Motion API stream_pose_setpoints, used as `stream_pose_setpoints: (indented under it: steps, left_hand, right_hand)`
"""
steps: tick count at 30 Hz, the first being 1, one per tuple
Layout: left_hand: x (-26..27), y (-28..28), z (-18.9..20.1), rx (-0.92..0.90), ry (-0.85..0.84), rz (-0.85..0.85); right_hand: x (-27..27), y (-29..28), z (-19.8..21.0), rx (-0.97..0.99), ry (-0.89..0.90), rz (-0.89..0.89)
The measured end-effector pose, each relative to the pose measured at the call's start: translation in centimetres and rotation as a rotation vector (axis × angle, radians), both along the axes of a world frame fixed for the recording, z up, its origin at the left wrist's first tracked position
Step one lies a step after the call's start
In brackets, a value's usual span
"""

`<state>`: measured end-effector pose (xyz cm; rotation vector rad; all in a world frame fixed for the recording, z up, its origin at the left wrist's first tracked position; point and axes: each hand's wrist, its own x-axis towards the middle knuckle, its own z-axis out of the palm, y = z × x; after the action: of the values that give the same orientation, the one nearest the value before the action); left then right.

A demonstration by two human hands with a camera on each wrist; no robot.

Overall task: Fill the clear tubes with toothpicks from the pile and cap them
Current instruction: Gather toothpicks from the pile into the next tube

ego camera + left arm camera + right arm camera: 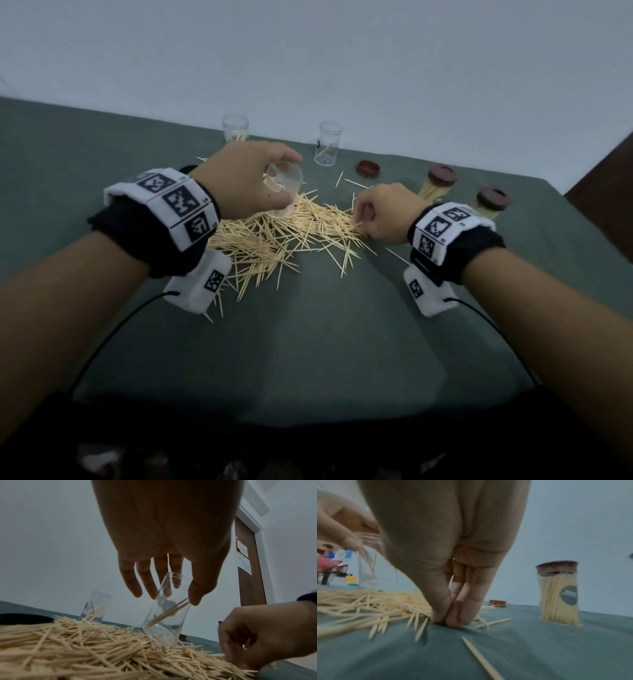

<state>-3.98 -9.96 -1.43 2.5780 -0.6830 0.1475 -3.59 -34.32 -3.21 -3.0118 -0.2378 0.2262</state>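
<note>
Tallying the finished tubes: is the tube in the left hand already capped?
No: the tube held by the left hand has an open mouth and only a few toothpicks inside.

Near desk open between the forearms. Toothpick pile fills the centre. Far edge crowded: two open tubes, loose cap, two capped tubes right.

The toothpick pile lies mid-bench; two open tubes stand behind it; a loose cap and two capped tubes sit to its right.
</note>
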Motion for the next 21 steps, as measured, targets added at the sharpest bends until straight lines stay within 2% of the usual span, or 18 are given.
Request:
stream_pose_setpoints:
  steps: [3, 6, 9, 13, 16, 21]
  left_hand:
    - [0.3, 0.5, -0.1, -0.006, 0.006, 0.007]
    - [0.6, 0.7, -0.2, -0.006, 0.019, 0.016]
    - [1.0, 0.8, -0.3, -0.011, 0.021, 0.021]
    - [1.5, 1.0, -0.4, -0.017, 0.019, 0.022]
    - [2.0, 1.2, -0.5, -0.015, 0.02, 0.027]
    - [2.7, 1.1, -0.5, -0.046, 0.014, 0.038]
  right_hand:
    - [2.0, -0.4, 0.5, 0.092, -0.098, -0.113]
    - [4.9, -1.1, 0.5, 0.032, -0.133, -0.191]
    - [7.5, -1.5, -0.1, -0.1, -0.029, -0.2]
    - [9.5, -1.1, -0.5, -0.124, 0.031, -0.185]
    - [10.2, -0.7, -0.8, -0.052, 0.021, -0.186]
    - [10.6, 1.0, -1.1, 0.253, 0.125, -0.118]
